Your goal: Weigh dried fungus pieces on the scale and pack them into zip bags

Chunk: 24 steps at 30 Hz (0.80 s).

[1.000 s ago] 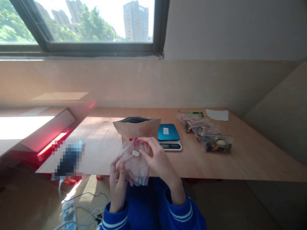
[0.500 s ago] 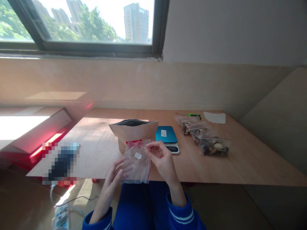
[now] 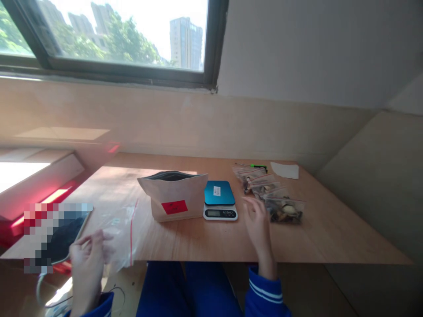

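My left hand (image 3: 90,255) is at the table's left front edge, its fingers bent on a clear zip bag (image 3: 123,233) with a red seal strip. The bag looks flat, and its lower corner hangs past the edge. My right hand (image 3: 257,218) holds nothing. Its fingers are loosely curled and apart, just left of the nearest filled zip bag (image 3: 287,210). Between my hands stands an open-topped brown paper pouch (image 3: 178,193) with a red label. Right beside it is a kitchen scale (image 3: 220,196) with a blue top and nothing on it.
Several filled zip bags (image 3: 264,187) lie in a row at the right. Behind them are a green and black pen-like item (image 3: 258,166) and a white paper (image 3: 284,170). A pixelated dark device (image 3: 62,237) lies at the left edge, with a cable below it.
My left hand has moved left with the clear zip bag, away from the front of the paper pouch. My right hand has let go of the bag and moved right, towards the filled bags.
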### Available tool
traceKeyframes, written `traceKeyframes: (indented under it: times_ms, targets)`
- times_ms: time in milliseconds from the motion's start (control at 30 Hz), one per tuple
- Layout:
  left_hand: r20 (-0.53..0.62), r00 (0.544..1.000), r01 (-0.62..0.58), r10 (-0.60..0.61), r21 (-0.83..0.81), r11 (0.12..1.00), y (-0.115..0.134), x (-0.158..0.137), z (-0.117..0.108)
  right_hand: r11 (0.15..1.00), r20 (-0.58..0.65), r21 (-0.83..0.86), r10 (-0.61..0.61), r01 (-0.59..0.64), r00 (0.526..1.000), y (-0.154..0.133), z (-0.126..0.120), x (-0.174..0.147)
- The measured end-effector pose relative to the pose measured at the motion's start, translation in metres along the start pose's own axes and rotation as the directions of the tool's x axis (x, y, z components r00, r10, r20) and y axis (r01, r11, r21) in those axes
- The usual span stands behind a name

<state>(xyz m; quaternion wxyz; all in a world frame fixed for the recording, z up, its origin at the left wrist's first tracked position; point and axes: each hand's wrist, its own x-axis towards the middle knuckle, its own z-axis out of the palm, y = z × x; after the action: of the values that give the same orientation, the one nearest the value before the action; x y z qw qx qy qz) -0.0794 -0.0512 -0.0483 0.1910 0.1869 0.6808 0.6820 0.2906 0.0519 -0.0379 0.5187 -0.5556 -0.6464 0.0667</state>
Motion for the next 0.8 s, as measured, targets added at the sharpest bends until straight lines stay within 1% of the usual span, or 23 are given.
traceKeyframes:
  times_ms: [33, 67, 100, 133, 167, 200, 267, 300, 333, 400, 433, 467, 500, 533, 567, 600, 633, 700, 733, 767, 800]
  targets:
    - [-0.023, 0.999, -0.048, 0.049, 0.032, 0.998, 0.001, 0.013, 0.001, 0.995, -0.065, -0.102, -0.015, 0.008, 0.998, 0.02, -0.009, 0.005]
    - [-0.041, 0.994, -0.101, 0.105, 0.098, 0.99, 0.002, 0.025, 0.004, 0.981, -0.105, -0.195, -0.03, 0.009, 0.994, 0.038, -0.018, 0.01]
    - [-0.021, 0.988, -0.147, 0.154, 0.194, 0.97, 0.003, 0.037, 0.007, 0.959, -0.138, -0.282, -0.046, 0.006, 0.989, 0.054, -0.027, 0.016]
    - [0.03, 0.981, -0.192, 0.192, 0.313, 0.93, 0.004, 0.049, 0.012, 0.931, -0.14, -0.365, -0.06, 0.005, 0.988, 0.07, -0.036, 0.022]
    - [0.082, 0.966, -0.256, 0.246, 0.442, 0.86, 0.005, 0.059, 0.018, 0.899, -0.118, -0.438, -0.061, 0.003, 0.991, 0.084, -0.044, 0.029]
    - [0.148, 0.948, -0.313, 0.281, 0.582, 0.751, 0.005, 0.068, 0.023, 0.865, -0.088, -0.501, -0.047, -0.003, 0.995, 0.097, -0.052, 0.035]
    - [0.152, 0.937, -0.334, 0.314, 0.652, 0.681, 0.005, 0.081, 0.033, 0.809, -0.032, -0.587, 0.012, -0.028, 0.999, 0.12, -0.067, 0.048]
    - [0.159, 0.921, -0.365, 0.355, 0.671, 0.645, 0.003, 0.084, 0.037, 0.782, -0.021, -0.621, 0.056, -0.057, 0.998, 0.13, -0.074, 0.054]
    - [0.197, 0.9, -0.414, 0.389, 0.667, 0.619, -0.001, 0.086, 0.04, 0.755, -0.014, -0.65, 0.101, -0.086, 0.995, 0.139, -0.081, 0.058]
    - [0.358, 0.842, -0.537, 0.404, 0.633, 0.557, -0.011, 0.086, 0.044, 0.697, -0.017, -0.702, 0.187, -0.145, 0.982, 0.152, -0.095, 0.063]
    - [0.458, 0.812, -0.583, 0.362, 0.602, 0.546, -0.018, 0.085, 0.046, 0.671, -0.015, -0.723, 0.223, -0.164, 0.975, 0.156, -0.103, 0.064]
    - [0.519, 0.797, -0.594, 0.308, 0.585, 0.553, -0.025, 0.083, 0.047, 0.651, -0.007, -0.739, 0.252, -0.175, 0.968, 0.158, -0.11, 0.064]
    - [0.553, 0.794, -0.586, 0.253, 0.583, 0.562, -0.031, 0.081, 0.049, 0.64, 0.005, -0.748, 0.274, -0.178, 0.962, 0.157, -0.117, 0.062]
    - [0.562, 0.799, -0.57, 0.216, 0.592, 0.57, -0.036, 0.078, 0.051, 0.641, 0.019, -0.747, 0.287, -0.178, 0.958, 0.155, -0.124, 0.059]
    - [0.55, 0.809, -0.555, 0.206, 0.603, 0.573, -0.039, 0.075, 0.052, 0.658, 0.036, -0.733, 0.289, -0.171, 0.957, 0.15, -0.13, 0.056]
    - [0.524, 0.823, -0.543, 0.22, 0.611, 0.576, -0.04, 0.071, 0.053, 0.688, 0.055, -0.708, 0.282, -0.162, 0.958, 0.142, -0.135, 0.051]
    - [0.48, 0.838, -0.533, 0.26, 0.615, 0.582, -0.038, 0.065, 0.053, 0.724, 0.074, -0.673, 0.269, -0.152, 0.96, 0.131, -0.139, 0.046]
    - [0.324, 0.861, -0.508, 0.393, 0.592, 0.625, -0.03, 0.049, 0.052, 0.804, 0.109, -0.58, 0.24, -0.134, 0.965, 0.101, -0.139, 0.035]
    - [0.252, 0.866, -0.496, 0.433, 0.555, 0.668, -0.023, 0.038, 0.05, 0.838, 0.135, -0.531, 0.231, -0.126, 0.964, 0.082, -0.136, 0.03]
    - [0.192, 0.888, -0.455, 0.417, 0.494, 0.741, -0.017, 0.024, 0.048, 0.872, 0.152, -0.473, 0.221, -0.125, 0.963, 0.061, -0.13, 0.025]
    - [0.171, 0.922, -0.387, 0.347, 0.417, 0.822, -0.011, 0.009, 0.047, 0.901, 0.183, -0.417, 0.21, -0.117, 0.96, 0.038, -0.123, 0.02]
